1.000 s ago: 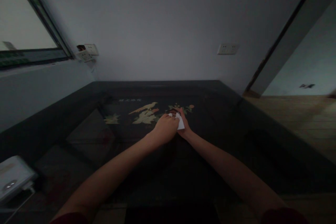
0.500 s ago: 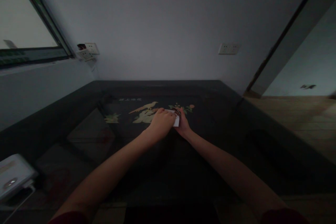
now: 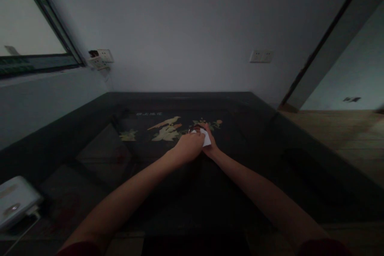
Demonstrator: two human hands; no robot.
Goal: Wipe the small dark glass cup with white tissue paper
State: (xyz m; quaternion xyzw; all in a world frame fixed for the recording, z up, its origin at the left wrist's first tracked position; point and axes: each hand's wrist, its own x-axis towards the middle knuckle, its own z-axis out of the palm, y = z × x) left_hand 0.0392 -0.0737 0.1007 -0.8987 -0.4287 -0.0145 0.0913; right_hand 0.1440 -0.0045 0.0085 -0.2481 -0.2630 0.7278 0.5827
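Observation:
At the middle of the dark table [image 3: 180, 200], both hands meet round a small dark, shiny, round-rimmed object [image 3: 195, 127]. Its kind is hard to make out, as the fingers cover most of it. My right hand [image 3: 211, 146] curls round its right side with the fingers at the far edge. My left hand [image 3: 189, 145] is closed and presses a piece of white tissue or cloth [image 3: 207, 137] against it. Part of the white piece sticks out between the two hands.
A bird-and-flower picture [image 3: 168, 130] decorates the tabletop. At the left edge stands a white box-shaped device [image 3: 18, 202] with a cable [image 3: 27, 232]. A dark long item [image 3: 315, 176] lies at the right. Behind the table rises a wall with sockets [image 3: 261, 56].
My left hand has shifted slightly right and nearer to me, with its wrist turned. The white piece now sticks out further right, and the round object has tilted between the hands.

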